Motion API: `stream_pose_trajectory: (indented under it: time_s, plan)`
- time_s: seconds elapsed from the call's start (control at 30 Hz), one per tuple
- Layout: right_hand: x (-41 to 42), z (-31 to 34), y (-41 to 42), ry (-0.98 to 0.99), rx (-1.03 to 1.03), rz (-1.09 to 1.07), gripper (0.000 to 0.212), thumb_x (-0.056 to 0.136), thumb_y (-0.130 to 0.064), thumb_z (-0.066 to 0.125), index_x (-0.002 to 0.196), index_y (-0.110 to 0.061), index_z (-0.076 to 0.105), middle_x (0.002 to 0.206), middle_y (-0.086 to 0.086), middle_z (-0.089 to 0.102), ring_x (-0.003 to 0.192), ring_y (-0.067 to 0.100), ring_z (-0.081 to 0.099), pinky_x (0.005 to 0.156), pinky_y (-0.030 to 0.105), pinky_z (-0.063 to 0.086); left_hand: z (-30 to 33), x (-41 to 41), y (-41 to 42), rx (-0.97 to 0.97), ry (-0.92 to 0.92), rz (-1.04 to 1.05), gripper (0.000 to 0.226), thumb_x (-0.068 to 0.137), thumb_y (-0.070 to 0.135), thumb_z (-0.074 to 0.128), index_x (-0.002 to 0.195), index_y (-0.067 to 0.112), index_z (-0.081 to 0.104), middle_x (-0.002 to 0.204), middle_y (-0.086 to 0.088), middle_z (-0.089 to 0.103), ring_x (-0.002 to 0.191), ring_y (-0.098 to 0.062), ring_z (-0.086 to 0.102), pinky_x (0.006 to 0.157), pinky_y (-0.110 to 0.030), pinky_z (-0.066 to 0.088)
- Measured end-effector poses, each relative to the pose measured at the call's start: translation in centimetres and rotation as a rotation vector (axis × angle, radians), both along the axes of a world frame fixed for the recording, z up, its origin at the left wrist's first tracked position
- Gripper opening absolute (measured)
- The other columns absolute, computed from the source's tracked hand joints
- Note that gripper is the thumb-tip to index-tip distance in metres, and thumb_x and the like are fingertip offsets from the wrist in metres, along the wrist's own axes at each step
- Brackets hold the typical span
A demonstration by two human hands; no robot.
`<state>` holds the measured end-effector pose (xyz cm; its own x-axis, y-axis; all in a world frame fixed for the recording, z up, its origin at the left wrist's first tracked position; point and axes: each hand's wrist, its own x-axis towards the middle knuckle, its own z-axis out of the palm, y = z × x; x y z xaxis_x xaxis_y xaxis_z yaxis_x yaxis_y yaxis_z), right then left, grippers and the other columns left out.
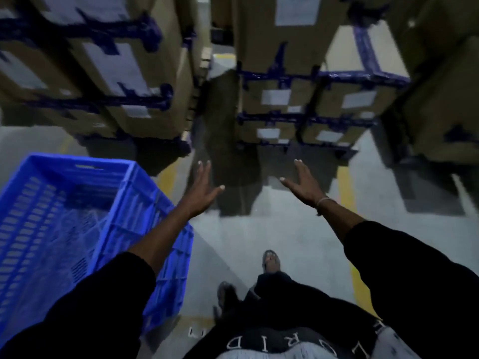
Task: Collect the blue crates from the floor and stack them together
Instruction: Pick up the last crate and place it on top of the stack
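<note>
A blue slotted plastic crate [77,216] stands on the floor at the lower left, open side up, and seems to sit on at least one more crate beneath it. My left hand [203,189] is stretched forward just right of the crate's far corner, fingers apart, holding nothing. My right hand [304,185] reaches forward further right, also with spread fingers and nothing in it. Both hands hover over bare floor, apart from the crate. My left forearm crosses over the crate's right wall.
Tall stacks of cardboard boxes on blue pallets rise ahead at left [108,81] and right [308,99], with a narrow gap between them. Yellow floor lines [346,187] mark the aisle. My feet [270,263] stand on grey concrete below.
</note>
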<state>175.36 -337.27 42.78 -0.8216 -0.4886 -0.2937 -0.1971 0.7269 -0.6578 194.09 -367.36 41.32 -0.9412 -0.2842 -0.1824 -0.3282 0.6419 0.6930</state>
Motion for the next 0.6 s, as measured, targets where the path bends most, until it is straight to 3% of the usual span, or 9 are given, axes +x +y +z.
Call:
stream_pose_trajectory:
  time_s: [0.13, 0.3, 0.47, 0.6]
  plan:
    - [1.2, 0.1, 5.7, 0.002, 0.026, -0.09, 0.092, 0.088, -0.064, 0.056, 0.157, -0.026, 0.009, 0.166, -0.005, 0.001, 0.152, 0.016, 0.007, 0.12, 0.039, 0.02, -0.3, -1.3, 3.2, 0.06, -0.022, -0.065, 0.091, 0.096, 0.049, 0.057, 0.159, 0.026, -0.004, 0.165, -0.005, -0.018, 0.151, -0.013, -0.006, 0.12, -0.03, 0.009]
    - [3.0, -0.5, 16.0, 0.011, 0.057, -0.271, 0.091, 0.09, -0.062, 0.054, 0.158, -0.021, 0.009, 0.166, -0.002, 0.003, 0.152, 0.015, 0.004, 0.122, 0.038, 0.014, -0.4, -4.7, 10.2, 0.066, -0.06, -0.244, 0.092, 0.094, 0.05, 0.058, 0.159, 0.027, -0.003, 0.165, -0.009, -0.016, 0.15, -0.013, -0.005, 0.119, -0.029, 0.009]
    - [5.1, -0.9, 27.9, -0.014, 0.032, -0.464, 0.092, 0.089, -0.064, 0.053, 0.158, -0.024, 0.008, 0.165, -0.005, 0.001, 0.152, 0.012, 0.003, 0.121, 0.035, 0.013, 0.9, -8.8, 20.0, 0.047, -0.103, -0.412, 0.091, 0.094, 0.054, 0.056, 0.159, 0.031, -0.004, 0.165, -0.001, -0.019, 0.139, -0.001, 0.002, 0.113, -0.023, 0.012]
    - [6.3, -0.8, 38.0, -0.011, 0.038, -0.618, 0.091, 0.089, -0.062, 0.054, 0.158, -0.022, 0.009, 0.166, -0.003, 0.002, 0.152, 0.012, 0.002, 0.12, 0.033, 0.01, 1.5, -12.1, 29.3, 0.043, -0.113, -0.541, 0.095, 0.09, 0.067, 0.052, 0.157, 0.037, -0.007, 0.164, 0.004, -0.02, 0.149, -0.01, 0.004, 0.12, -0.039, 0.02]
